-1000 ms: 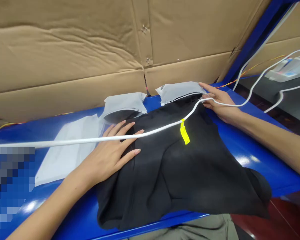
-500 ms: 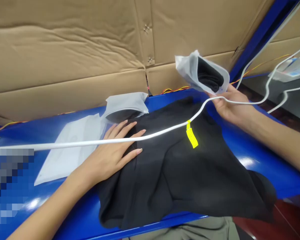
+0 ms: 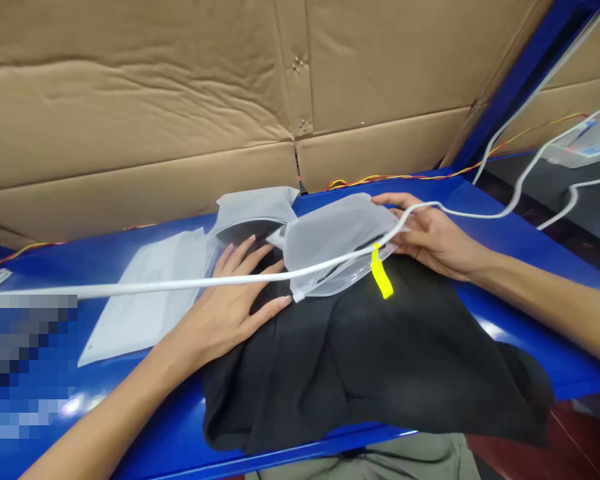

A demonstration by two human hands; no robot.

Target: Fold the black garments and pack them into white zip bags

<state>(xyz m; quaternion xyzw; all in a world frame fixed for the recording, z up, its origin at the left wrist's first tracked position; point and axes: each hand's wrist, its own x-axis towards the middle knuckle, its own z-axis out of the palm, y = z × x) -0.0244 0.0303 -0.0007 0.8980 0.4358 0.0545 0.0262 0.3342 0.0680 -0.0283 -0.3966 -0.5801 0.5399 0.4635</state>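
Observation:
A black garment (image 3: 380, 360) lies spread over the table's front edge. My left hand (image 3: 235, 287) rests flat on its upper left part, fingers apart. On the garment's far side is a frosted zip bag (image 3: 335, 233), with its opening toward me and dark cloth just showing inside. My right hand (image 3: 425, 237) grips that bag's right end between thumb and fingers. Just beyond my left fingertips sits a second frosted bag (image 3: 257, 200) with black content in its open mouth. A flat white bag (image 3: 145, 287) lies left of my left hand.
A white cable (image 3: 180, 287) crosses the view in front of both hands, with a yellow tag (image 3: 381, 275) hanging from it. Cardboard (image 3: 155, 100) covers the back of the blue table (image 3: 480, 207). Red and yellow wires (image 3: 380, 177) run along the rear edge.
My right hand has lowered the frosted bag from above the table's back right onto the garment, moving it left and toward me. My left hand has stayed in place.

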